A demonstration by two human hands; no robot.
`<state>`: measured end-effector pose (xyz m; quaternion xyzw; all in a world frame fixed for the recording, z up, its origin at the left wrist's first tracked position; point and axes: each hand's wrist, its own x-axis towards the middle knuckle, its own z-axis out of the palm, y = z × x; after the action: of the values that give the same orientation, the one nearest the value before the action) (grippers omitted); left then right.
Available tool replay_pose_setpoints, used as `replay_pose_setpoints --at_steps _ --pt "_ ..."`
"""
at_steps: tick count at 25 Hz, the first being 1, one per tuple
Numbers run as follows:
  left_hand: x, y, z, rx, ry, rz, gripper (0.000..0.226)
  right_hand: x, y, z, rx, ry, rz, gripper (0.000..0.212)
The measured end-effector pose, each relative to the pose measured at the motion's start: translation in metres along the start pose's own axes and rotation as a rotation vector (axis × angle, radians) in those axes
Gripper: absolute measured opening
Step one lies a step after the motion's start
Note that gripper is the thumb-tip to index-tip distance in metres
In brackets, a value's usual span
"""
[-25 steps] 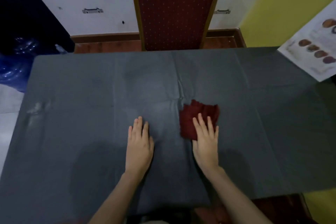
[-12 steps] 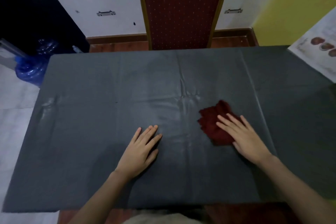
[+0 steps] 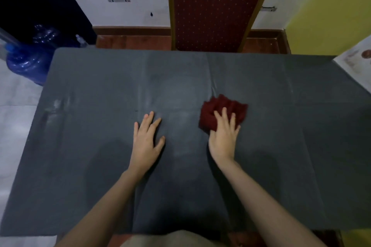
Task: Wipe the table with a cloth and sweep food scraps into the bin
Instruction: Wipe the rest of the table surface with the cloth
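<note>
A crumpled dark red cloth (image 3: 226,109) lies a little right of the middle of the table, which is covered by a dark grey tablecloth (image 3: 100,86). My right hand (image 3: 223,136) presses flat on the cloth's near part with straight fingers. My left hand (image 3: 146,140) rests flat on the tablecloth to the left of it, fingers spread, holding nothing. No food scraps and no bin show in this view.
A red padded chair (image 3: 217,6) with a gold frame stands at the table's far side. Blue water bottles (image 3: 28,62) sit on the floor at the far left. A printed menu sheet (image 3: 355,66) lies at the table's far right corner.
My right hand slid the cloth to the right and then back left and slightly farther away. My left hand stayed flat on the table.
</note>
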<state>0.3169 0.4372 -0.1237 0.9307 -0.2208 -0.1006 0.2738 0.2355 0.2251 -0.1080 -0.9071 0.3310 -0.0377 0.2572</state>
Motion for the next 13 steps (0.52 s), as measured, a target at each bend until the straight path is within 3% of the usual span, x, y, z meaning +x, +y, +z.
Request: replay_pose_setpoints --at_steps 4,7,9,13 --pt "-0.003 -0.002 0.0 0.039 0.014 0.061 0.056 -0.034 0.007 -0.005 -0.251 -0.262 -0.529 0.079" --pt "-0.006 0.002 0.0 0.104 0.014 0.069 0.055 -0.055 0.052 -0.035 -0.431 -0.438 -0.769 0.089" --pt "-0.006 0.002 0.002 0.126 0.014 0.071 0.055 -0.058 0.098 -0.064 -0.516 -0.399 -0.722 0.092" --pt "-0.004 0.007 0.01 0.145 0.045 0.04 0.053 -0.05 0.171 -0.115 -0.361 -0.193 -0.216 0.098"
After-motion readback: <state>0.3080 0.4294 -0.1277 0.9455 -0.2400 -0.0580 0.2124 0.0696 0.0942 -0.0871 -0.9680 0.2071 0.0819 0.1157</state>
